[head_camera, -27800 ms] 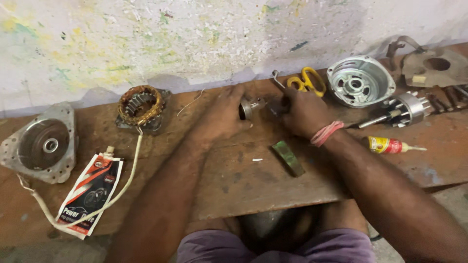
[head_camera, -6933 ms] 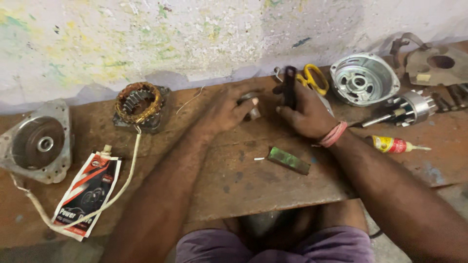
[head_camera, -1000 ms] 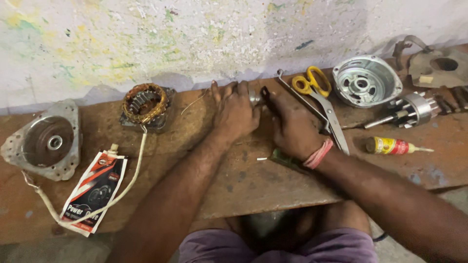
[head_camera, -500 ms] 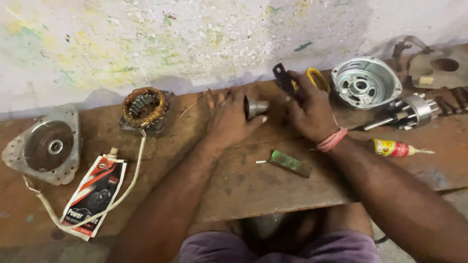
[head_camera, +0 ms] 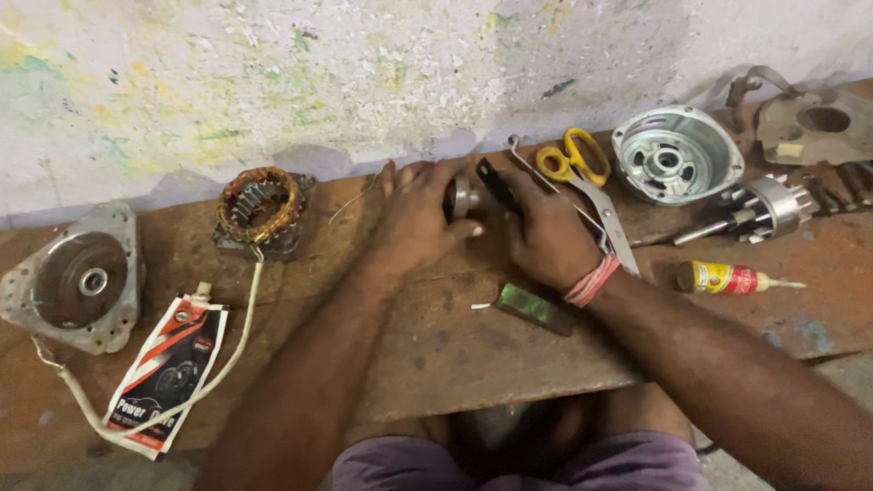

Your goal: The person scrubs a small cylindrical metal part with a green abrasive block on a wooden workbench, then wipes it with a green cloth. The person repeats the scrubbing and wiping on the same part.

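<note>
Near the table's far edge, left hand [head_camera: 414, 218] grips a small round grey metal part [head_camera: 460, 195]; right hand [head_camera: 546, 236] presses a slim black tool [head_camera: 496, 185] against it.

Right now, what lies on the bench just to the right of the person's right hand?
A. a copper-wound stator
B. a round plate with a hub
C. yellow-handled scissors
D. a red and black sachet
C: the scissors lie beside the right hand, while the stator, the sachet and the round plate all lie to the left of the left hand.
</note>
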